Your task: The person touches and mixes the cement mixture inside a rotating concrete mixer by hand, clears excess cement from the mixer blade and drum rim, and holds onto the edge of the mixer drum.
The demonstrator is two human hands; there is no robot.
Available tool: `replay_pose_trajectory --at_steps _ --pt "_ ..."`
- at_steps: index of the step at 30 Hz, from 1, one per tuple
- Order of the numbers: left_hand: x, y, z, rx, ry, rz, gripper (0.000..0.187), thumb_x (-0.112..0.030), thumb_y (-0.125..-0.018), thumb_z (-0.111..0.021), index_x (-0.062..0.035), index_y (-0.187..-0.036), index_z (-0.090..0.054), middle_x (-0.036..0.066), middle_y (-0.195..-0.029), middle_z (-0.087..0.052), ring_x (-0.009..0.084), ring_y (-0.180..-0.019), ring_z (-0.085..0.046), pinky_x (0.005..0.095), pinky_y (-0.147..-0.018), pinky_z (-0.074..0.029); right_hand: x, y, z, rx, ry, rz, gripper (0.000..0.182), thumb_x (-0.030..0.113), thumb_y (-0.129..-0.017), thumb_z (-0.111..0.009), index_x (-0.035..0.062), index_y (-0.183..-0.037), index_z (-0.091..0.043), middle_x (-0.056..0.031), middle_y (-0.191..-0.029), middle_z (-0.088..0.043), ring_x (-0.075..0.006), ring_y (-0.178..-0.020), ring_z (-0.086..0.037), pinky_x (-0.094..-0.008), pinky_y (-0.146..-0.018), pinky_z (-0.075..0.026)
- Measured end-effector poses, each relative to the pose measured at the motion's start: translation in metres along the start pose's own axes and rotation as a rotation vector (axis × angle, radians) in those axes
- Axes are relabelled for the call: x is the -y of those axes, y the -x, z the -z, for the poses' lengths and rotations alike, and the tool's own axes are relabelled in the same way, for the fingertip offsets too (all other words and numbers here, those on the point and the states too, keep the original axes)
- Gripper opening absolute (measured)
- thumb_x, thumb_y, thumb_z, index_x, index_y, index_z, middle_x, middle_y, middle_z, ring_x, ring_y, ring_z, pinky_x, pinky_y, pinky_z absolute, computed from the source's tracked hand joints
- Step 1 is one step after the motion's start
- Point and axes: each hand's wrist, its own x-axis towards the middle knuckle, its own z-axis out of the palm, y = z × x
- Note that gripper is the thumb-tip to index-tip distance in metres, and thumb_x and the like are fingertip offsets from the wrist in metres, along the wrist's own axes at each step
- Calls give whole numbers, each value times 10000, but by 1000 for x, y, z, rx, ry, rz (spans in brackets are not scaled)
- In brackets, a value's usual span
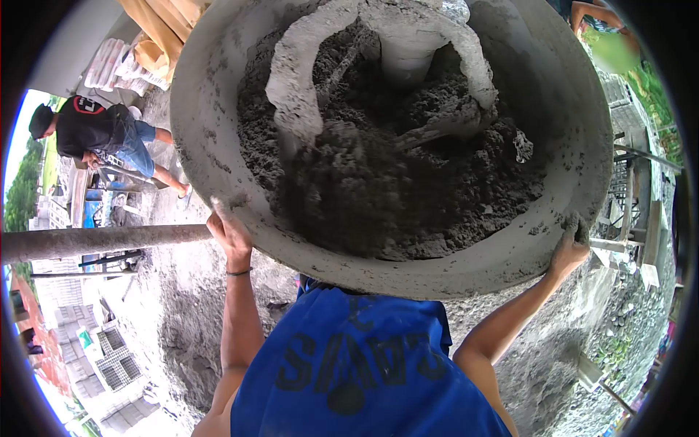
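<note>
In front of my chest is a big round concrete mixer pan [437, 280], its wall caked in grey. Inside it lies damp grey concrete mix [349, 197], blurred at the middle and left. A cement-crusted mixing paddle [295, 95] with curved arms rises from a central hub [408, 54]. My left hand [231, 234] is closed on the pan's near rim at the left, a dark band round the wrist. On the right, my right hand [570, 249] grips the same rim, its fingers hooked over the edge and dusted with cement.
A metal pole [109, 242] runs in from the left, close to my left hand. Further off at left, a person in a black shirt [95, 127] holds a long tool. Stacked sacks [116, 65], concrete blocks [120, 357] and a gravel heap [619, 335] surround the mixer.
</note>
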Motion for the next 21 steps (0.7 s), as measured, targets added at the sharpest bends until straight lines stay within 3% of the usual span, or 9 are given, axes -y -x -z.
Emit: replay_pose_trajectory --at_steps 2,3,6,8,11,21 --pt "0 4 -13 -114 369 -257 588 -424 -1042 -456 59 -823 -711 112 -727 -691 148 -682 -606 333 -642 -475 -1 0 -1 -16 0 15 443 317 -887 -663 -23 -1169 -694 -169 -1020 -740 -272 -923 -702 -425 -855 -522" --pt "2 4 -11 -116 368 -255 588 -424 -1042 -456 59 -823 -711 112 -727 -691 148 -682 -606 333 -642 -475 -3 -1 -1 -21 14 23 422 315 -898 -659 -11 -1164 -700 -160 -1011 -743 -267 -906 -705 -424 -846 -526" --pt "0 3 -6 -86 276 -242 591 -411 -1051 -443 66 -841 -722 105 -694 -679 140 -627 -554 330 -614 -456 -7 -2 -3 -23 2 51 385 311 -918 -652 11 -1151 -713 -143 -991 -748 -252 -874 -709 -414 -829 -534" --pt "-29 9 -6 1 31 -187 580 -389 -1062 -427 71 -888 -735 117 -700 -680 143 -609 -530 330 -610 -452 -8 -2 -3 -20 -25 69 368 308 -927 -650 20 -1143 -719 -134 -979 -751 -242 -860 -710 -406 -821 -537" --pt "-29 8 -1 45 -91 -180 560 -376 -1065 -421 69 -943 -739 143 -730 -695 160 -641 -571 331 -643 -474 -8 -2 -4 -19 -31 83 349 307 -937 -648 24 -1123 -728 -123 -965 -753 -226 -864 -708 -388 -818 -538" --pt "-30 6 -7 24 -49 -221 561 -387 -1062 -423 50 -931 -749 141 -725 -697 155 -626 -561 334 -630 -468 -2 -1 -3 -39 -31 76 377 320 -916 -678 -4 -1101 -729 -133 -930 -753 -211 -845 -702 -367 -799 -529"
